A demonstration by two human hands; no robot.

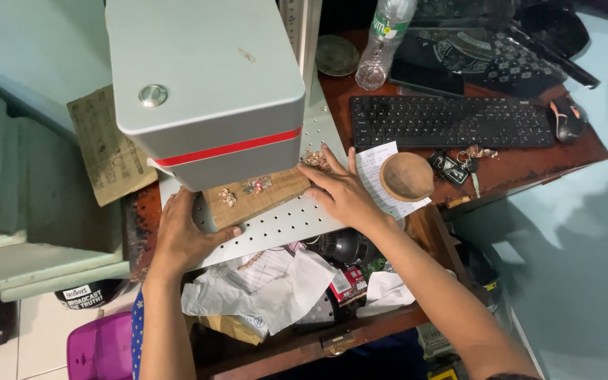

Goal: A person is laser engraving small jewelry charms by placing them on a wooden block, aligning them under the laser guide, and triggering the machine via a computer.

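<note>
Two bare hands lie flat and open, gripping nothing. Nearest, an open wooden drawer holds crumpled white paper and a black round object. Above it, the left hand presses the near end of a wooden block on the perforated metal plate; the right hand touches its other end. Small gold pieces sit on the block, under the overhanging grey machine head. Right of it stands an empty wooden bowl, then keys, a black keyboard, mouse and plastic bottle.
</note>
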